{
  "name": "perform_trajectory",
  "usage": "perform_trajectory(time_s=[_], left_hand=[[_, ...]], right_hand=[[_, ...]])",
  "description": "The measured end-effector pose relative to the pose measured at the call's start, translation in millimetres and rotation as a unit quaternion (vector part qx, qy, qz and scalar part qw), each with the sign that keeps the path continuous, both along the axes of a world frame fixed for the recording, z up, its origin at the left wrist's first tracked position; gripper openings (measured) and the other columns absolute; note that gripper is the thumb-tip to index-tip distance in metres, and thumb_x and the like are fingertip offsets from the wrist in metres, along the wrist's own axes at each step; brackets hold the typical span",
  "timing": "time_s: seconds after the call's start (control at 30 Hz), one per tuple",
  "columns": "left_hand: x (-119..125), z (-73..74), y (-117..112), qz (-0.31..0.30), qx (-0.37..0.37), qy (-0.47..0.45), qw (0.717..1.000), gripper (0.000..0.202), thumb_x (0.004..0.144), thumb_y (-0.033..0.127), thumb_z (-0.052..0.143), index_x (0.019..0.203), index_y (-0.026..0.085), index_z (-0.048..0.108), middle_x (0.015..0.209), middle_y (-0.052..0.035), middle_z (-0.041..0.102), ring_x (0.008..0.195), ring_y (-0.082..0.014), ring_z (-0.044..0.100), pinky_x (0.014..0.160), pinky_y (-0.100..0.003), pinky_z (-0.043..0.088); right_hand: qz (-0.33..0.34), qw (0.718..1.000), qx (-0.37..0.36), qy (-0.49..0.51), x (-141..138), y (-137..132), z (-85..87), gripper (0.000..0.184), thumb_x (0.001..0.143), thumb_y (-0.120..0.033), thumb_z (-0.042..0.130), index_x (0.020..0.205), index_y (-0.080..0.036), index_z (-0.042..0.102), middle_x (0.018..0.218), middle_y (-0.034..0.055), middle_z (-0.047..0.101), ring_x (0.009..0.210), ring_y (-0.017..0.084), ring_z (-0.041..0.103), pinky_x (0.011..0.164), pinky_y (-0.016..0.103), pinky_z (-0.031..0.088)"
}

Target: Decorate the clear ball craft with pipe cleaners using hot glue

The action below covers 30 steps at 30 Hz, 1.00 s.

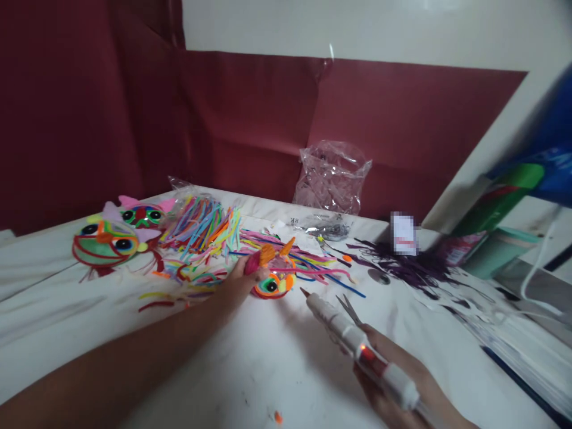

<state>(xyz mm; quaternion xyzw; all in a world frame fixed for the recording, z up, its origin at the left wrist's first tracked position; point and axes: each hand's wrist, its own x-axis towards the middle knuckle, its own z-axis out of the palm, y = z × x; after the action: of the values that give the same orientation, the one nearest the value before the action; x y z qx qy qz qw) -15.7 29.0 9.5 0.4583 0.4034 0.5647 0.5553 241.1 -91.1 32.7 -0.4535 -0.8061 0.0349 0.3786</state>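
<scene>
White bench point(223, 369) fills lower frame. Pipe cleaners point(201, 226) heaped left of centre. Glue gun point(333, 317), lower right, gripped in right hand point(397, 351); red light lit, tip aimed up-left, near mask but apart. Mask point(271, 288), centre of frame, grasped at its left side by left hand point(251, 269). Pink strip point(317, 271) runs rightward from there. Scissors point(349, 308) beside right hand, blades parted; cannot tell if held. Likely risks: hot tip burning left hand if swung left; blades snagging strip if right hand advances.

glue gun point(330, 319): smooth plastic | scissors point(350, 310): metal | pink pipe cleaner point(319, 271): fuzzy, matt | bag point(333, 185): glossy plastic
</scene>
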Motion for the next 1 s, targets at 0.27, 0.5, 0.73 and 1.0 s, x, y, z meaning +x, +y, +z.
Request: perform_trajectory(time_s=[0.27,0.5,0.73,1.0], left_hand=[[-1,-2.0,-3,-0.002,0.017,0.020,1.000,0.061,0.065,0.033,0.077,0.120,0.021,0.054,0.121,-0.0085,0.063,0.117,-0.0311,0.054,0.099,-0.042,0.040],[1,-1.5,-3,-0.003,0.011,0.030,0.999,0.065,0.063,0.032,0.079,0.121,0.021,0.053,0.122,-0.0094,0.062,0.118,-0.0312,0.053,0.100,-0.043,0.038],[2,-4.9,-1,0.006,0.021,0.054,0.998,0.067,0.059,0.036,0.081,0.119,0.021,0.055,0.120,-0.0095,0.063,0.118,-0.0334,0.053,0.101,-0.045,0.037],[2,-2.0,-1,0.003,0.011,0.070,0.998,0.065,0.059,0.037,0.081,0.117,0.022,0.055,0.118,-0.0085,0.064,0.113,-0.0328,0.055,0.097,-0.044,0.040]], right_hand=[[0.054,0.994,-0.081,0.039,-16,10,16.5,0.009,0.084,-0.028,0.048,0.077,-0.024,0.050,0.068,-0.0004,0.061,0.061,0.017,0.063,0.056,0.025,0.051],[0.039,0.996,-0.067,0.040,-18,13,6.0,0.009,0.086,-0.027,0.048,0.078,-0.023,0.051,0.068,0.0000,0.062,0.058,0.016,0.061,0.053,0.023,0.050],[0.046,0.998,-0.018,0.043,-22,16,2.0,0.006,0.082,-0.022,0.050,0.079,-0.025,0.054,0.069,0.0010,0.063,0.058,0.017,0.063,0.055,0.024,0.053],[0.060,0.997,-0.009,0.042,-22,19,3.1,0.010,0.081,-0.016,0.050,0.082,-0.025,0.053,0.073,0.0011,0.063,0.062,0.017,0.065,0.058,0.025,0.053]])
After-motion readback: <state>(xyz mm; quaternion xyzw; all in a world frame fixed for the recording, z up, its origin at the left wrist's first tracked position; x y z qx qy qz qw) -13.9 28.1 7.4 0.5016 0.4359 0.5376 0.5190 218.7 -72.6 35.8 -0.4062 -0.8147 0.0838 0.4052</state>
